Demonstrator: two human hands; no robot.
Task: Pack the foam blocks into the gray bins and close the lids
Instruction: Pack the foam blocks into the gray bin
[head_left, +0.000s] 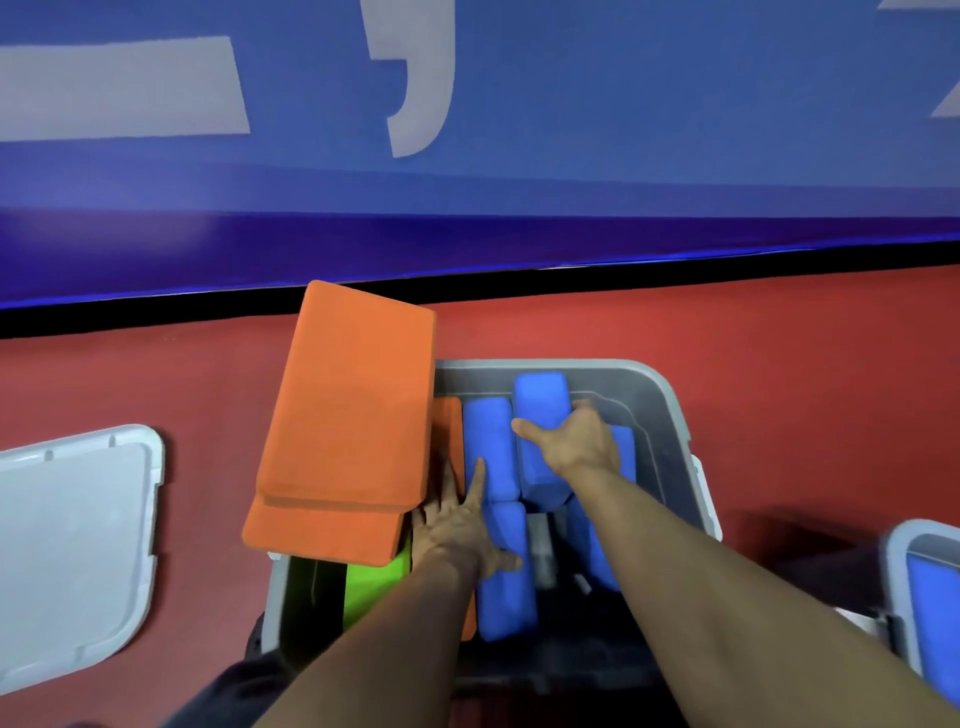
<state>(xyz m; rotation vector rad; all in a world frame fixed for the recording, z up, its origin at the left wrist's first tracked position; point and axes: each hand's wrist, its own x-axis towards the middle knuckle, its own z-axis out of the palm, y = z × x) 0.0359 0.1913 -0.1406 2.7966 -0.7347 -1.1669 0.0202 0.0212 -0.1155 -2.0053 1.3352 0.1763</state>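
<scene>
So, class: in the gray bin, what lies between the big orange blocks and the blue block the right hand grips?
In the head view, a narrow orange block and another blue block stand there, with the left hand resting on them.

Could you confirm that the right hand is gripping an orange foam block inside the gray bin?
Not quite: the head view shows the right hand gripping a blue foam block, not an orange one, inside the gray bin.

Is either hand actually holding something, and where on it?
The right hand grips an upright blue block across its middle. The left hand lies flat on other blocks, holding nothing.
</scene>
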